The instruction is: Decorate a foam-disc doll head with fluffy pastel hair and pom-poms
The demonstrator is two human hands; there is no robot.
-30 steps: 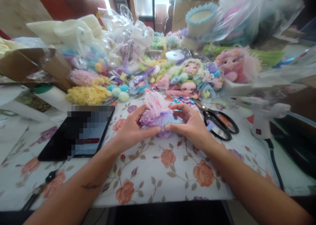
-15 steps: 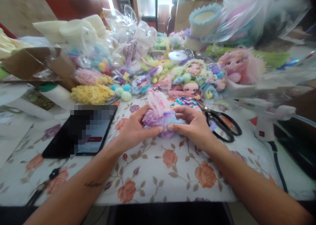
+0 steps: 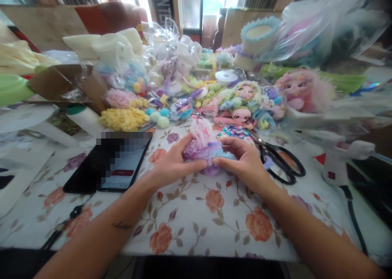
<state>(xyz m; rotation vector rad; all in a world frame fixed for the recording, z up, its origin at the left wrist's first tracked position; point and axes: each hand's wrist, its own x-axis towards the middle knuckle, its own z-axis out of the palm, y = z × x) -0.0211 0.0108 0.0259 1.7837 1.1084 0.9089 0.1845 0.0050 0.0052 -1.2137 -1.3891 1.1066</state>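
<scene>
- Around the hands, in the head view, a table under a white cloth printed with orange roses (image 3: 211, 213) carries a heap of craft goods: a dark tablet with a lit screen (image 3: 110, 164) lies to the left, black-handled scissors (image 3: 280, 158) lie just right of the right hand, and a white hot-glue gun (image 3: 333, 156) stands farther right with its cord trailing down.
- Behind the hands sit pastel-haired dolls (image 3: 245, 101), a yellow fluffy yarn tuft (image 3: 122, 119), small blue and green pompoms (image 3: 159, 116), a white ribbon spool (image 3: 226, 77), a brown cardboard box (image 3: 61, 83) and clear plastic bags; nothing stands between the camera and the hands.
- Compared with a second ago, the hands and bundle keep the same hold, sitting slightly higher and to the right in the picture along with the rest of the table.
- Both forearms reach in from the bottom edge and meet at mid-table.
- The left hand (image 3: 171, 164) and right hand (image 3: 248, 160) clasp a soft pink, lilac and blue tulle bundle (image 3: 203, 146) from either side, thumbs pressed at its front and fingers curled over its top, the bundle resting low over the cloth.
</scene>
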